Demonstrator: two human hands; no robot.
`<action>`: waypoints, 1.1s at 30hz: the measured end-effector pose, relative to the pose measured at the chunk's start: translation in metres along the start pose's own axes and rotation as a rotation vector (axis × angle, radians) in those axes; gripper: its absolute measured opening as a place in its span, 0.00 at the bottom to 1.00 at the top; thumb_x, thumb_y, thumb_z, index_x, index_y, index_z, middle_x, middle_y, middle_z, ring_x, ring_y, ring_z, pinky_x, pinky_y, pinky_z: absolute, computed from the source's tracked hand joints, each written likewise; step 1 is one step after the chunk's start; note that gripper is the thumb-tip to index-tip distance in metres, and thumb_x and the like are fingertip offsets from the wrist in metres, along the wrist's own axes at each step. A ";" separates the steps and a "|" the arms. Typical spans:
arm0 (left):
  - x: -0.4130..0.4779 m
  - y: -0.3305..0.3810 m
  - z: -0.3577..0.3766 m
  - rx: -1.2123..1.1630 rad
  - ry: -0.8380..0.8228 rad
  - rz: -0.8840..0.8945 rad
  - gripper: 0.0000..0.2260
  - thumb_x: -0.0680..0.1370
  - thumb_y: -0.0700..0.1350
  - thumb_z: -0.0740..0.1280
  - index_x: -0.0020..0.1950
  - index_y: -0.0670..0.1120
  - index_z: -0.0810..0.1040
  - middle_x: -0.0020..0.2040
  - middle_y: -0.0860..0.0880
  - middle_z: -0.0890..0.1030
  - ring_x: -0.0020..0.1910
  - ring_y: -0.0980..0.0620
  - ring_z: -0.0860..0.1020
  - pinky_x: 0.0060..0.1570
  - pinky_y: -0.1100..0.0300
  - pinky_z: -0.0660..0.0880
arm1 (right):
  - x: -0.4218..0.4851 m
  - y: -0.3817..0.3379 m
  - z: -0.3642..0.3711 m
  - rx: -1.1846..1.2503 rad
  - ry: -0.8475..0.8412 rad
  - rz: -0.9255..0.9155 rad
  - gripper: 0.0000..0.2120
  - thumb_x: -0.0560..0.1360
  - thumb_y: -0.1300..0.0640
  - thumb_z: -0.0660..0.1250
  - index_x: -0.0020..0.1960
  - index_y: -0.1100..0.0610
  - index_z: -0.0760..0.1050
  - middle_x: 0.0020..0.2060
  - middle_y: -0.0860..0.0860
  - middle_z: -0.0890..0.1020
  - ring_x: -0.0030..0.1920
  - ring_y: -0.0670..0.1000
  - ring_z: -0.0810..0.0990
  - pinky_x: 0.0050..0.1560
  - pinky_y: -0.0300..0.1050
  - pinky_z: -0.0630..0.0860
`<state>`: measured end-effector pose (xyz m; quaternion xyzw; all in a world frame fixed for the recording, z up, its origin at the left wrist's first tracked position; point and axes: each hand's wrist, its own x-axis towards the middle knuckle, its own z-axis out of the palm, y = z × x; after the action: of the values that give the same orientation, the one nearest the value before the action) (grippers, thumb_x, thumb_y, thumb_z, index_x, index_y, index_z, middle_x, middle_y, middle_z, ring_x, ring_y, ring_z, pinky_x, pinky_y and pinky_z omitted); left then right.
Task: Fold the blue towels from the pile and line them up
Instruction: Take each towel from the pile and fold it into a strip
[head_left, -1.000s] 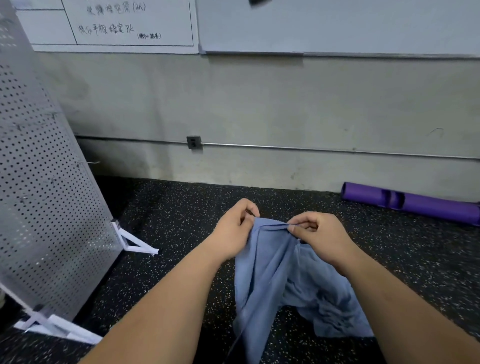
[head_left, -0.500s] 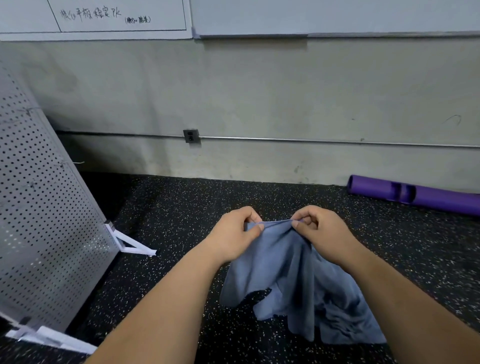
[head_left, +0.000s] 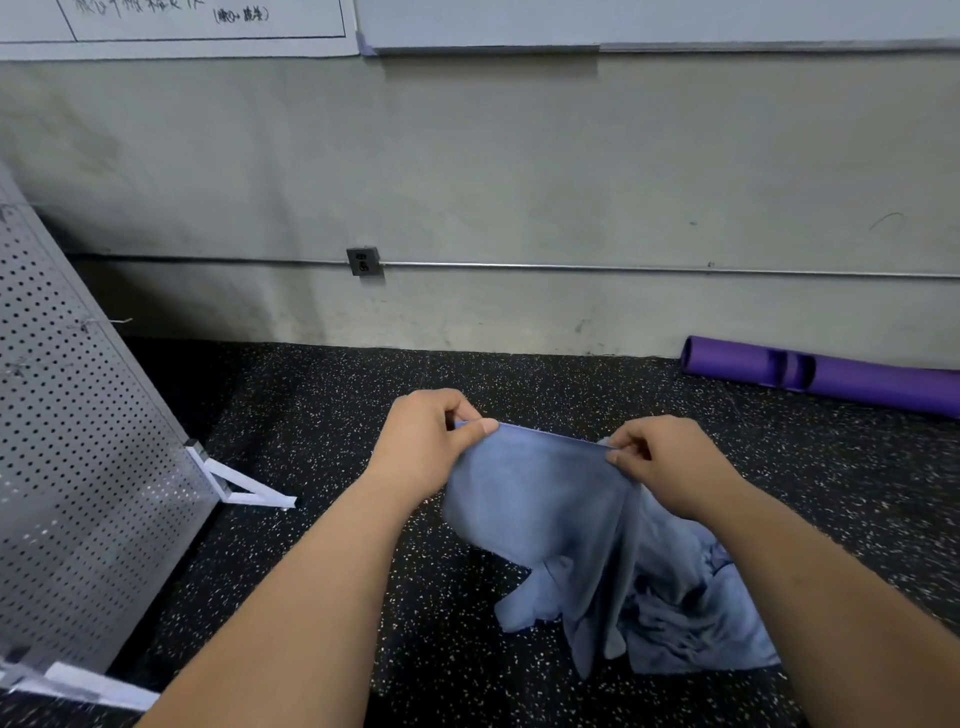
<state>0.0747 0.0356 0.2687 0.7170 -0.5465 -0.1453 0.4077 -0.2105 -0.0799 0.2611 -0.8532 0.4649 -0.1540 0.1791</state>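
A blue towel (head_left: 540, 499) hangs between my two hands above the black speckled floor. My left hand (head_left: 423, 447) pinches its top edge at the left end. At the right end of that same edge, my right hand (head_left: 670, 462) pinches it too. The edge runs taut between them. The towel's lower part droops onto a crumpled heap of blue towels (head_left: 691, 618) lying on the floor under my right forearm.
A leaning white perforated panel (head_left: 78, 467) on white feet (head_left: 244, 488) stands at the left. A purple roll (head_left: 831, 374) lies along the grey wall at the right. A wall socket (head_left: 363, 261) and a thin pipe run across the wall.
My hands have drawn apart along the towel's top edge, stretching it out between them. The towel has spread wider and lifted off the heap.
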 end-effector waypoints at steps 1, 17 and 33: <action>-0.001 0.002 0.000 -0.004 0.021 0.001 0.09 0.74 0.52 0.81 0.38 0.52 0.84 0.36 0.57 0.84 0.38 0.60 0.81 0.41 0.60 0.78 | 0.000 0.003 0.002 -0.031 -0.001 0.021 0.06 0.79 0.52 0.74 0.43 0.44 0.82 0.37 0.42 0.83 0.40 0.40 0.80 0.40 0.37 0.73; -0.013 0.024 0.017 -0.110 -0.003 0.124 0.11 0.78 0.48 0.78 0.59 0.55 0.85 0.38 0.54 0.81 0.34 0.61 0.76 0.40 0.68 0.73 | -0.006 -0.022 0.004 0.307 0.038 -0.049 0.10 0.83 0.55 0.67 0.47 0.42 0.81 0.37 0.48 0.83 0.33 0.42 0.74 0.37 0.36 0.71; -0.007 0.037 0.048 -0.047 -0.229 0.177 0.05 0.80 0.47 0.74 0.44 0.53 0.84 0.30 0.58 0.77 0.32 0.59 0.74 0.40 0.56 0.77 | -0.007 -0.034 0.009 0.423 0.077 -0.116 0.06 0.81 0.55 0.73 0.49 0.44 0.85 0.40 0.43 0.85 0.37 0.40 0.78 0.41 0.31 0.73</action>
<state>0.0161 0.0187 0.2642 0.6349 -0.6470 -0.2024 0.3706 -0.1856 -0.0555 0.2680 -0.8154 0.3792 -0.2907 0.3269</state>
